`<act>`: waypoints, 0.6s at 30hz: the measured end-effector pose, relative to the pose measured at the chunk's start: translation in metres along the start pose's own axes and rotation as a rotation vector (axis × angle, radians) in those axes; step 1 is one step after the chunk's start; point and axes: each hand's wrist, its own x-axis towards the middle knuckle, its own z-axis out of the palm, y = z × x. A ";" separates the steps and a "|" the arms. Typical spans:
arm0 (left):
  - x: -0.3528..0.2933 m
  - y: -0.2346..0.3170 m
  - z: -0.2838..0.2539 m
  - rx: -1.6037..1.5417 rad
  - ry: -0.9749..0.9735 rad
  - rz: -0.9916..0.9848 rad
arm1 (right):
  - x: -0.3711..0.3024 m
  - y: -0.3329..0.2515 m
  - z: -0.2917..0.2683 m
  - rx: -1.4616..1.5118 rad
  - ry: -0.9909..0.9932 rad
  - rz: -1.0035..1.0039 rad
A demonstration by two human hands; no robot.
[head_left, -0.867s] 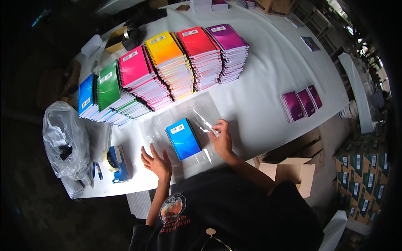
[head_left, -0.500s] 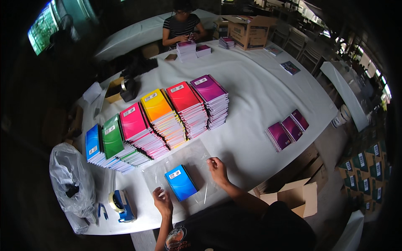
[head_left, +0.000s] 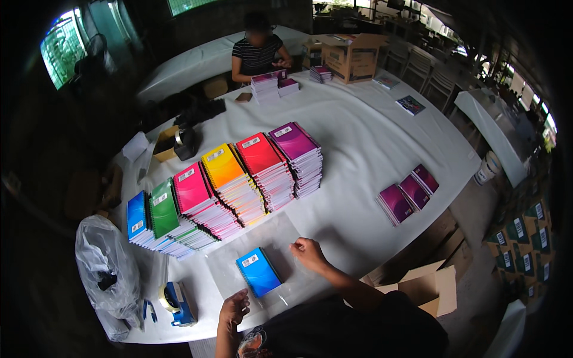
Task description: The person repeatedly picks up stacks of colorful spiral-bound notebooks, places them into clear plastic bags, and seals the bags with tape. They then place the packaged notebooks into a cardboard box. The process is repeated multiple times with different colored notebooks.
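Observation:
A blue spiral notebook (head_left: 258, 272) lies on a clear plastic sheet (head_left: 224, 269) at the near side of the table. My left hand (head_left: 234, 307) is just below the notebook's near left corner, fingers loosely curled and apart, with nothing visible in them. To the right of the notebook, over the plastic, my right hand (head_left: 309, 254) has its fingers bent together; what they hold, if anything, is too small to make out. Beyond the plastic stands a row of tall notebook stacks: blue (head_left: 136, 221), green (head_left: 164, 206), pink (head_left: 192, 188), yellow (head_left: 223, 166), red (head_left: 260, 151) and purple (head_left: 293, 138).
At the near left are a blue tape dispenser (head_left: 182, 305) and a clear plastic bag (head_left: 107, 268). Several purple notebooks (head_left: 410, 192) lie at the right. An open carton (head_left: 443, 291) stands below the right edge. Across the table a person (head_left: 258, 51) sits behind notebook piles (head_left: 264, 90).
My left hand has shifted down and slightly right, away from the notebook's left side. My right hand's fingers have come slightly toward the notebook. The view has tilted slightly; the notebook stays on the plastic.

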 end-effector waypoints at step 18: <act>0.029 0.001 0.029 0.513 0.019 0.844 | -0.023 0.007 0.062 0.409 -0.351 -0.164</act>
